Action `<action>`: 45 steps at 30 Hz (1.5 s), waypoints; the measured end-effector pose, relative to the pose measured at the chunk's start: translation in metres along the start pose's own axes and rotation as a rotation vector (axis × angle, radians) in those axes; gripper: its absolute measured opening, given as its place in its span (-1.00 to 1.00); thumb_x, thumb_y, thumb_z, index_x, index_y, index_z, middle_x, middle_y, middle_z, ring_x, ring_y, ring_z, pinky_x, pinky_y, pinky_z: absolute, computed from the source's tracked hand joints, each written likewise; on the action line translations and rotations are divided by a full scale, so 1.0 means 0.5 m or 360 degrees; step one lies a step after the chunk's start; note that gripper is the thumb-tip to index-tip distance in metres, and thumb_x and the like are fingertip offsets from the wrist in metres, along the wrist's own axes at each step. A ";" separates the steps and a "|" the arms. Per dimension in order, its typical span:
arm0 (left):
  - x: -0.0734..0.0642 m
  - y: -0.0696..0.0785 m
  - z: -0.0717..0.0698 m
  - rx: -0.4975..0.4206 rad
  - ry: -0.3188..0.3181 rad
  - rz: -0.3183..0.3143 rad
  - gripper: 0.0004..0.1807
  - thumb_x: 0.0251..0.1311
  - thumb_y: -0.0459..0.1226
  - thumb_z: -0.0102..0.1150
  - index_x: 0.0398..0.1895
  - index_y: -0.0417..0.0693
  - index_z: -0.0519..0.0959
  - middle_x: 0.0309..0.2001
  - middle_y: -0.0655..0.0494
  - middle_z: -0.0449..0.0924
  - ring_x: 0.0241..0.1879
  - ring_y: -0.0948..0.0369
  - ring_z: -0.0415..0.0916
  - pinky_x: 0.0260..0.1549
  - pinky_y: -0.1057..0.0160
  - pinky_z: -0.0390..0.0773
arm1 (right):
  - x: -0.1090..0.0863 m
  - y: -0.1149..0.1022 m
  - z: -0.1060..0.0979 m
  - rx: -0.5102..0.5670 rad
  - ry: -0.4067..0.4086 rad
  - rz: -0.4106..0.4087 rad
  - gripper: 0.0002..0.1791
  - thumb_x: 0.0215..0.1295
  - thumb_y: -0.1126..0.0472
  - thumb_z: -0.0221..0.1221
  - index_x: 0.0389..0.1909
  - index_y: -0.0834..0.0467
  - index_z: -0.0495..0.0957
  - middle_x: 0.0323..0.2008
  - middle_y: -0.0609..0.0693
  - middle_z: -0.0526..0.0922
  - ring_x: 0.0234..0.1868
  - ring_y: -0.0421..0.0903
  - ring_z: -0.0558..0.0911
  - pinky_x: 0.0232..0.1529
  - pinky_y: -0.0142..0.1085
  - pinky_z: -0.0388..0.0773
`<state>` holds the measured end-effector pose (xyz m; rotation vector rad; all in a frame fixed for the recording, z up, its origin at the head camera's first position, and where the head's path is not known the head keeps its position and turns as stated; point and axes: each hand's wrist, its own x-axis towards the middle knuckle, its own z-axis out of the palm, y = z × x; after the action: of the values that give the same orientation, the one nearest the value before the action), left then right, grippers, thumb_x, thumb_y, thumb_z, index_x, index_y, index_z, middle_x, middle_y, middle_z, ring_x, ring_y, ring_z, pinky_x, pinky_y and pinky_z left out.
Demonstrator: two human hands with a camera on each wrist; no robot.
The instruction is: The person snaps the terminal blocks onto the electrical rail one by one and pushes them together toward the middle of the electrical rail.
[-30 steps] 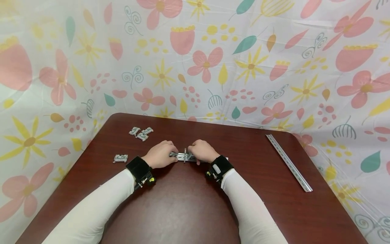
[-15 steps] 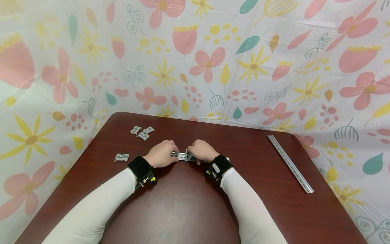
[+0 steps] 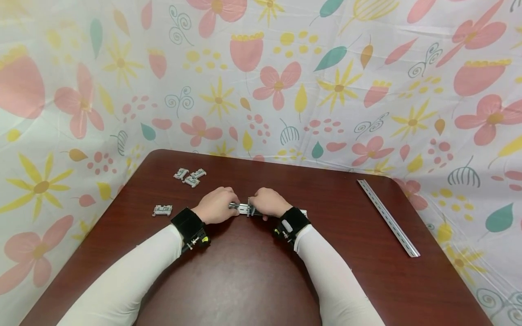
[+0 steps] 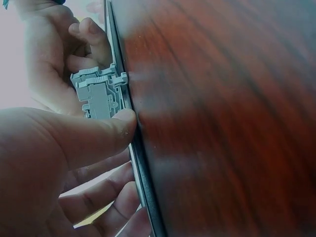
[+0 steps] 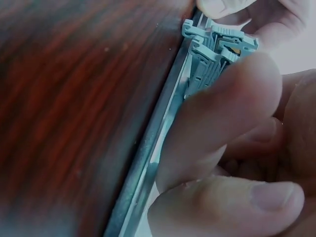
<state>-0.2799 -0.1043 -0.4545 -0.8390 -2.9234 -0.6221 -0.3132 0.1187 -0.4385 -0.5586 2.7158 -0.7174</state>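
Observation:
My left hand point(image 3: 217, 206) grips a slotted metal DIN rail point(image 3: 243, 208) near its left end, thumb point(image 4: 111, 136) along the near edge and fingers behind. On the rail stand two grey DIN-rail terminal blocks point(image 4: 101, 96) side by side, upright across it. My right hand point(image 3: 271, 202) is at the right-hand block point(image 5: 205, 64), its thumb point(image 5: 232, 98) against the side and the other fingers curled. Much of the rail's right part lies hidden beneath that hand; its right end shows past the wrist.
Three loose terminal blocks point(image 3: 191, 181) lie at the back left of the brown table point(image 3: 228, 280). Another terminal block point(image 3: 162, 210) lies left of my left hand. A longer DIN rail point(image 3: 387, 217) lies slantwise at the right. A flowered cloth point(image 3: 261, 81) hangs behind.
My right hand has shifted slightly left and closer over the blocks, covering more of them. The left hand keeps its grip on the rail.

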 end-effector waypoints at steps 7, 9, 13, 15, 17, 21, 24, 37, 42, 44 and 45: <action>-0.003 0.009 -0.009 -0.0008 0.0000 -0.0011 -0.80 0.35 -0.21 0.58 -0.03 -0.03 0.88 -0.05 0.09 0.70 0.03 0.02 0.61 0.02 0.02 0.63 | -0.004 -0.008 0.002 -0.0052 -0.0006 0.0042 -0.46 0.70 0.00 0.07 -0.63 0.00 0.51 -0.69 -0.04 0.57 -0.74 -0.09 0.65 -0.50 -0.26 0.61; -0.004 0.010 -0.009 -0.0007 -0.0002 -0.0015 -0.80 0.35 -0.21 0.58 -0.02 -0.03 0.88 -0.05 0.09 0.70 0.04 0.02 0.61 0.01 0.02 0.64 | -0.004 -0.008 0.002 -0.0038 -0.0027 0.0050 -0.46 0.71 0.02 0.05 -0.61 0.01 0.54 -0.70 -0.04 0.56 -0.75 -0.08 0.63 -0.55 -0.27 0.57; -0.003 0.009 -0.007 -0.0004 0.0000 -0.0027 -0.80 0.35 -0.20 0.58 -0.02 -0.01 0.87 -0.04 0.11 0.70 0.05 0.03 0.61 0.01 0.02 0.64 | -0.005 -0.008 0.002 0.0007 -0.0065 0.0059 -0.48 0.76 0.07 0.01 -0.55 0.05 0.56 -0.69 0.00 0.53 -0.77 -0.06 0.58 -0.60 -0.27 0.53; -0.003 0.008 -0.006 -0.0008 0.0002 -0.0030 -0.80 0.35 -0.20 0.58 -0.02 -0.02 0.87 -0.05 0.11 0.70 0.05 0.03 0.61 0.02 0.02 0.65 | -0.006 -0.007 0.002 0.0015 -0.0075 0.0054 -0.48 0.77 0.08 -0.01 -0.55 0.06 0.54 -0.69 -0.01 0.52 -0.77 -0.06 0.57 -0.60 -0.27 0.53; -0.003 0.008 -0.005 -0.0010 0.0003 -0.0032 -0.80 0.35 -0.20 0.59 -0.02 -0.01 0.87 -0.05 0.12 0.69 0.06 0.02 0.61 0.02 0.01 0.65 | -0.006 -0.008 0.003 0.0002 -0.0082 0.0038 -0.48 0.77 0.09 -0.03 -0.55 0.05 0.52 -0.70 -0.02 0.50 -0.78 -0.08 0.55 -0.60 -0.28 0.52; -0.004 0.006 -0.005 -0.0017 0.0006 -0.0030 -0.79 0.35 -0.19 0.58 -0.01 -0.02 0.87 -0.05 0.12 0.69 0.06 0.02 0.62 0.01 0.01 0.65 | -0.003 -0.009 0.005 -0.0072 -0.0075 0.0015 -0.46 0.78 0.11 -0.05 -0.57 0.04 0.49 -0.77 -0.06 0.44 -0.81 -0.11 0.49 -0.60 -0.30 0.47; -0.004 0.005 -0.004 -0.0024 0.0005 -0.0034 -0.78 0.36 -0.19 0.58 0.00 -0.02 0.86 -0.05 0.12 0.68 0.07 0.02 0.61 0.01 0.01 0.65 | -0.001 -0.011 0.008 -0.0137 -0.0081 0.0028 -0.44 0.79 0.10 -0.06 -0.58 0.06 0.50 -0.78 -0.06 0.43 -0.80 -0.11 0.48 -0.59 -0.30 0.46; -0.003 0.008 -0.004 -0.0006 -0.0015 -0.0055 -0.76 0.38 -0.18 0.57 0.03 -0.05 0.85 -0.04 0.10 0.68 0.07 0.02 0.60 0.00 0.02 0.66 | 0.031 0.030 0.032 -0.0407 -0.0031 -0.0123 -0.38 0.83 -0.01 -0.15 -0.53 -0.01 0.61 -0.40 -0.02 0.64 -0.33 -0.01 0.64 -0.10 -0.03 0.64; -0.002 0.005 -0.001 0.0004 -0.0008 -0.0036 -0.75 0.37 -0.17 0.57 0.02 -0.04 0.86 -0.05 0.11 0.68 0.07 0.02 0.61 0.00 0.03 0.66 | 0.019 0.017 0.022 -0.0386 -0.0058 -0.0098 -0.38 0.85 0.00 -0.18 -0.46 0.03 0.65 -0.33 0.02 0.71 -0.28 0.00 0.68 -0.05 -0.03 0.64; -0.001 0.004 -0.001 0.0003 -0.0005 -0.0030 -0.76 0.37 -0.17 0.57 0.02 -0.04 0.86 -0.05 0.11 0.68 0.07 0.02 0.61 0.00 0.03 0.66 | 0.038 0.042 0.033 -0.0393 -0.0065 -0.0118 -0.37 0.85 -0.05 -0.21 -0.46 -0.02 0.64 -0.35 -0.03 0.69 -0.31 -0.05 0.66 -0.07 -0.08 0.62; -0.001 0.004 0.000 0.0001 -0.0004 -0.0027 -0.76 0.37 -0.17 0.57 0.02 -0.04 0.86 -0.05 0.11 0.69 0.07 0.02 0.61 0.01 0.03 0.66 | 0.052 0.059 0.041 -0.0392 -0.0071 -0.0140 -0.37 0.85 -0.07 -0.21 -0.45 -0.04 0.64 -0.36 -0.05 0.68 -0.33 -0.07 0.65 -0.08 -0.09 0.62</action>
<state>-0.2785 -0.1033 -0.4538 -0.8167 -2.9356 -0.6215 -0.3375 0.1227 -0.4750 -0.7445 2.7697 -0.3862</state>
